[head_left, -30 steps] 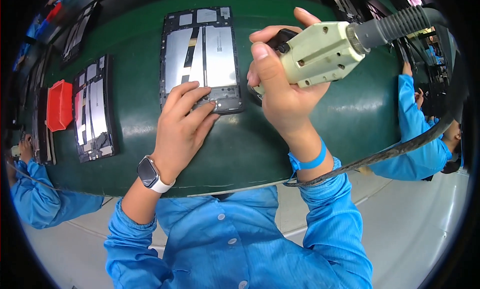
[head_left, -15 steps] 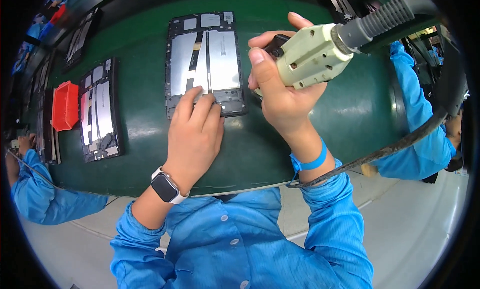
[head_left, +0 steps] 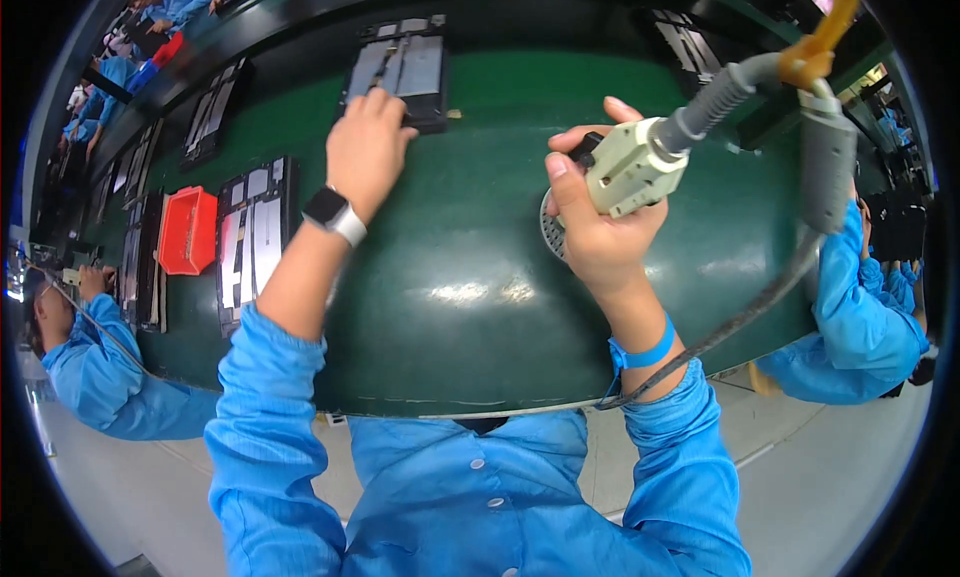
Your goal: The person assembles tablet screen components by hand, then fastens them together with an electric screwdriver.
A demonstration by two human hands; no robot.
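Head view: left hand (head_left: 368, 147) lies flat, fingers spread, on the near edge of the opened tablet (head_left: 400, 72) at the far side of the green counter (head_left: 470, 297). Right hand (head_left: 595, 232) is wrapped tight round the pale power screwdriver (head_left: 628, 167), lifted well clear. Looks like a handling step; driving calls for bringing tool to tablet.

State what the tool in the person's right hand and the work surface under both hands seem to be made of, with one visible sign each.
Tool: probably moulded plastic, pale cream and matt, with blocky seamed edges. Work surface: likely a rubbery or vinyl belt, dark green and smooth, with soft glare patches; the exact material can't be settled.
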